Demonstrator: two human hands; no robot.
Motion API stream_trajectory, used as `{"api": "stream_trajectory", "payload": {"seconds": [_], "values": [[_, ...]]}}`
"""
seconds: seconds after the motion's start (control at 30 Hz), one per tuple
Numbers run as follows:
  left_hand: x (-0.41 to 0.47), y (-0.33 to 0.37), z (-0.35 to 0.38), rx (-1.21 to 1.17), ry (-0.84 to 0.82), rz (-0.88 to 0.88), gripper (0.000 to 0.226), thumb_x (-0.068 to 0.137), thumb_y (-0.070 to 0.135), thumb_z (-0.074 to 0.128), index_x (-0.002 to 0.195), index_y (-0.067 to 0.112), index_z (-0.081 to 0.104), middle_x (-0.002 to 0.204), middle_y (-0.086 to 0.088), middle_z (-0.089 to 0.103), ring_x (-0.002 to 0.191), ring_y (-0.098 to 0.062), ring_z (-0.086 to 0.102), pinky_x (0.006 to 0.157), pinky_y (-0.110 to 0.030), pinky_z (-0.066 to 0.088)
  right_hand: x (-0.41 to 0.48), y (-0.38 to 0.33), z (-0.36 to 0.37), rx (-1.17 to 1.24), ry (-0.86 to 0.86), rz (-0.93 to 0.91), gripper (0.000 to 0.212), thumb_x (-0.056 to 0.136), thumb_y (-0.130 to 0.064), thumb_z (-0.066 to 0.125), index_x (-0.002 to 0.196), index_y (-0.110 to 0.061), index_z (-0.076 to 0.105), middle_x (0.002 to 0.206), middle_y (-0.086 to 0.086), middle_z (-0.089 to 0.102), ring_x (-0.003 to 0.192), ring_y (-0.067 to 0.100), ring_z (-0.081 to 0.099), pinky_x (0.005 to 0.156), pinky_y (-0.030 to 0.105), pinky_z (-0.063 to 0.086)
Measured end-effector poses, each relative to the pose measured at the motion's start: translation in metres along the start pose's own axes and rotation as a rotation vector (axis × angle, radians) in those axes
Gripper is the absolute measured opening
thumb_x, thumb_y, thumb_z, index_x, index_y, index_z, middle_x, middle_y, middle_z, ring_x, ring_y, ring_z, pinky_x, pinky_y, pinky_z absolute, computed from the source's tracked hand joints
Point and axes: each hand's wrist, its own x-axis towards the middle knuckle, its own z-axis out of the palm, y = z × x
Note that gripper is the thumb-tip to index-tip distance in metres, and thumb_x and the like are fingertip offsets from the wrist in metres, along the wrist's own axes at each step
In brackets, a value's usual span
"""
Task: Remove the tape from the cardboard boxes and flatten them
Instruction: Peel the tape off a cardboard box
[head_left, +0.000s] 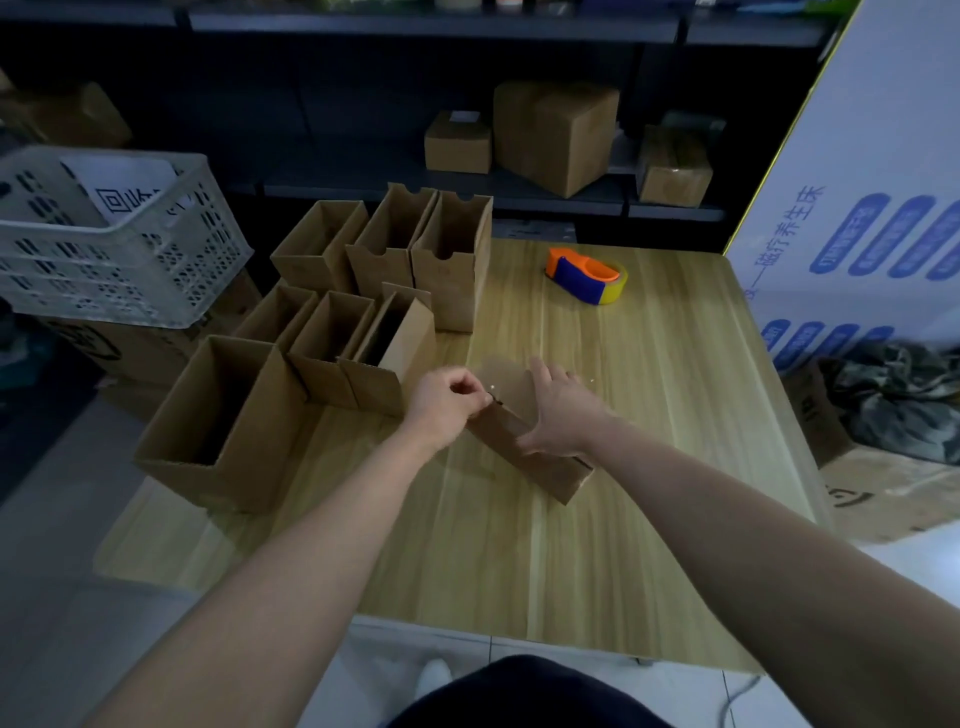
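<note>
My left fingers (480, 397) pinch the tape on the brown box (540, 457) (lying sideways on the table (649, 415)); my right fingers (545, 376) press it flat, released.

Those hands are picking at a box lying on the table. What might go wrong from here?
1. The left hand pinches at the top edge of the box; the tape could tear off in bits or rip the cardboard.
2. The right hand presses the box down; if it slips, the box may slide across the wooden table.
3. The open boxes stand close by the left hand and might get knocked over.
</note>
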Motion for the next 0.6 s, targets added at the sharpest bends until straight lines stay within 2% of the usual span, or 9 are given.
{"api": "stream_trajectory", "payload": {"seconds": [0.1, 0.17, 0.23, 0.37, 0.47, 0.6], "values": [[-0.001, 0.002, -0.007, -0.239, 0.038, -0.075, 0.009, 0.086, 0.005, 0.065, 0.089, -0.004, 0.064, 0.086, -0.005, 0.063, 0.080, -0.015, 0.063, 0.066, -0.015, 0.055, 0.001, -0.005, 0.002, -0.126, -0.002, -0.011, 0.132, 0.062, -0.058, 0.079, 0.151, -0.022, -0.012, 0.154, 0.008, 0.019, 0.140, 0.032, 0.023, 0.112, 0.061, 0.020], [-0.001, 0.008, -0.008, -0.323, -0.003, -0.082, 0.010, 0.085, 0.003, 0.066, 0.089, -0.005, 0.063, 0.084, -0.007, 0.063, 0.078, -0.016, 0.064, 0.069, -0.019, 0.057, 0.003, -0.016, 0.008, -0.205, 0.030, -0.027, 0.140, 0.058, -0.069, 0.075, 0.149, -0.019, -0.018, 0.154, 0.009, 0.016, 0.140, 0.034, 0.020, 0.112, 0.062, 0.015], [-0.002, 0.014, -0.006, -0.414, -0.053, -0.082, 0.008, 0.084, 0.001, 0.066, 0.088, -0.005, 0.063, 0.082, -0.008, 0.061, 0.077, -0.016, 0.064, 0.072, -0.023, 0.058, 0.005, -0.025, 0.014, -0.249, 0.091, -0.013, 0.142, 0.058, -0.071, 0.074, 0.149, -0.015, -0.019, 0.152, 0.011, 0.018, 0.139, 0.035, 0.023, 0.112, 0.058, 0.019], [-0.003, 0.010, -0.012, -0.509, 0.000, -0.091, 0.010, 0.084, -0.001, 0.065, 0.092, -0.007, 0.063, 0.089, -0.013, 0.062, 0.081, -0.018, 0.065, 0.070, -0.021, 0.057, 0.008, -0.016, 0.014, -0.190, 0.233, 0.014, 0.132, 0.060, -0.058, 0.080, 0.150, -0.015, -0.006, 0.145, 0.009, 0.027, 0.133, 0.032, 0.029, 0.112, 0.053, 0.022], [0.001, 0.001, -0.021, -0.512, 0.099, -0.118, 0.007, 0.084, 0.001, 0.065, 0.089, -0.003, 0.064, 0.091, -0.013, 0.065, 0.081, -0.019, 0.068, 0.071, -0.024, 0.058, 0.010, -0.006, 0.008, -0.130, 0.234, -0.024, 0.123, 0.058, -0.055, 0.080, 0.148, -0.017, 0.006, 0.141, 0.006, 0.031, 0.130, 0.029, 0.031, 0.112, 0.052, 0.021], [0.005, 0.007, -0.021, -0.501, 0.196, -0.113, 0.003, 0.086, 0.004, 0.064, 0.088, 0.004, 0.066, 0.089, -0.008, 0.067, 0.082, -0.016, 0.069, 0.070, -0.022, 0.057, 0.012, -0.004, 0.001, -0.072, 0.256, -0.015, 0.120, 0.058, -0.052, 0.080, 0.147, -0.017, 0.009, 0.142, 0.005, 0.029, 0.132, 0.029, 0.028, 0.115, 0.054, 0.016]]}}
